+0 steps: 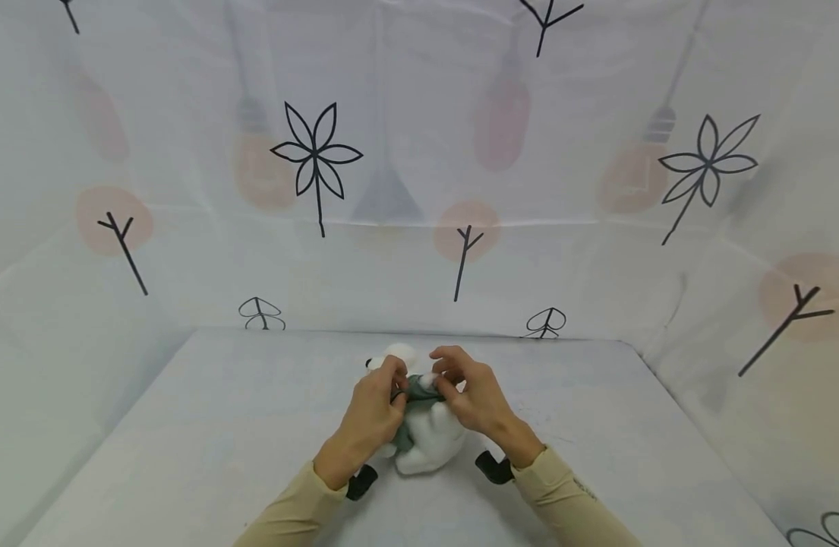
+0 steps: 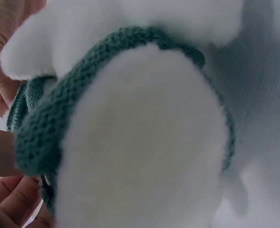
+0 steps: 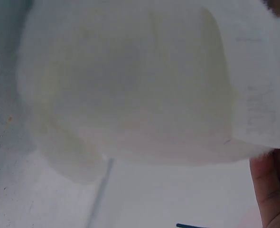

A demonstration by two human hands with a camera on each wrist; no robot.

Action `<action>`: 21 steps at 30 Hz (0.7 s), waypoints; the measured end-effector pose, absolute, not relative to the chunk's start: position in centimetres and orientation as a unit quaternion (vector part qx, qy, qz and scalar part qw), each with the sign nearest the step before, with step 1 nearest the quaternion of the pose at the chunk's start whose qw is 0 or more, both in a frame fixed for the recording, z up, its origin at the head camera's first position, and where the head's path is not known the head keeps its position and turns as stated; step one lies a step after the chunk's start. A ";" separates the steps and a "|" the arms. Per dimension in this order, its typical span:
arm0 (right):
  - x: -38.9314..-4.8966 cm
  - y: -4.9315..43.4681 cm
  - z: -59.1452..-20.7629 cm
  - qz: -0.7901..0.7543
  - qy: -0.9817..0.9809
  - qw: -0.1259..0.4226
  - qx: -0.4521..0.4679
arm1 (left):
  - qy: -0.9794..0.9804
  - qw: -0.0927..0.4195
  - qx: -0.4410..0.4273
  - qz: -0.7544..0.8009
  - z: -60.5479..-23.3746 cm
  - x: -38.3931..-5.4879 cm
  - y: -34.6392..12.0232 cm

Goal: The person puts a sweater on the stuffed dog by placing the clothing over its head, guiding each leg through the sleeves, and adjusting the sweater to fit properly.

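A white plush toy [image 1: 429, 437] lies on the table in front of me, wearing a green knitted band [image 1: 419, 387] around its neck. My left hand [image 1: 374, 406] pinches the band on the toy's left side, and my right hand [image 1: 470, 391] pinches it on the right side. In the left wrist view the green knitted band [image 2: 40, 133] loops around the white plush toy [image 2: 144, 142], with my left hand's fingers [image 2: 9, 197] holding its edge. The right wrist view is filled by the white plush toy [image 3: 130, 90], with only a fingertip [image 3: 270, 192] showing at the lower right.
The table [image 1: 221, 441] is covered in a pale cloth. Printed fabric walls [image 1: 392, 190] with flower and tree drawings close in the back and both sides. Black wrist straps [image 1: 494, 467] show at my cuffs.
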State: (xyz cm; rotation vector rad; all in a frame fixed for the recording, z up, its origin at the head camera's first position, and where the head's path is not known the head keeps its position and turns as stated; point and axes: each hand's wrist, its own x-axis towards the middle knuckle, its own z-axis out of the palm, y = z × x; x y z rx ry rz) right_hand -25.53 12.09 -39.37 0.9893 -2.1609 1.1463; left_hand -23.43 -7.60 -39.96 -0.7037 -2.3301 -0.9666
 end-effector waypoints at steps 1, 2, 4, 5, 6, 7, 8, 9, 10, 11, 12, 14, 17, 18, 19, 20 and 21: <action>-25.5 12.1 -39.3 0.426 -0.792 0.247 0.361 | -0.862 0.257 -0.257 -0.354 -39.9 -23.4 -7.7; -25.5 12.1 -39.2 0.431 -0.791 0.246 0.358 | -0.864 0.255 -0.254 -0.353 -39.8 -23.4 -7.7; -25.6 12.1 -39.1 0.440 -0.791 0.243 0.350 | -0.869 0.250 -0.248 -0.349 -39.7 -23.5 -8.0; -25.6 12.1 -39.0 0.444 -0.792 0.240 0.344 | -0.871 0.247 -0.245 -0.347 -39.7 -23.5 -8.1; -25.5 12.1 -39.0 0.448 -0.794 0.237 0.336 | -0.873 0.245 -0.243 -0.345 -39.6 -23.5 -8.2; -25.2 11.9 -38.5 0.451 -0.796 0.233 0.329 | -0.875 0.243 -0.241 -0.342 -39.6 -23.6 -8.3; -24.8 11.8 -38.1 0.454 -0.799 0.228 0.321 | -0.876 0.243 -0.241 -0.339 -39.7 -23.6 -8.4; -24.4 11.7 -37.5 0.460 -0.803 0.218 0.310 | -0.877 0.240 -0.241 -0.340 -39.7 -23.6 -8.5; -24.3 11.7 -37.6 0.465 -0.806 0.207 0.303 | -0.877 0.236 -0.241 -0.342 -39.7 -23.6 -8.5; -24.4 11.7 -37.7 0.468 -0.809 0.198 0.297 | -0.877 0.228 -0.242 -0.348 -39.7 -23.5 -8.5; -24.4 11.7 -37.9 0.465 -0.814 0.188 0.294 | -0.876 0.224 -0.244 -0.352 -39.9 -23.5 -8.4; -24.8 11.9 -38.5 0.454 -0.824 0.169 0.295 | -0.873 0.214 -0.252 -0.359 -40.1 -23.5 -8.2; -25.7 12.3 -39.5 0.411 -0.845 0.148 0.308 | -0.866 0.209 -0.267 -0.367 -40.4 -23.5 -7.8; -25.7 12.3 -39.4 0.393 -0.854 0.141 0.311 | -0.864 0.216 -0.273 -0.365 -40.5 -23.5 -7.7; -25.7 12.4 -39.3 0.379 -0.860 0.135 0.313 | -0.862 0.220 -0.277 -0.364 -40.5 -23.5 -7.5; -25.7 12.5 -39.2 0.366 -0.866 0.129 0.314 | -0.860 0.224 -0.280 -0.364 -40.5 -23.5 -7.4; -25.7 12.5 -39.1 0.356 -0.871 0.123 0.314 | -0.859 0.230 -0.281 -0.360 -40.6 -23.5 -7.3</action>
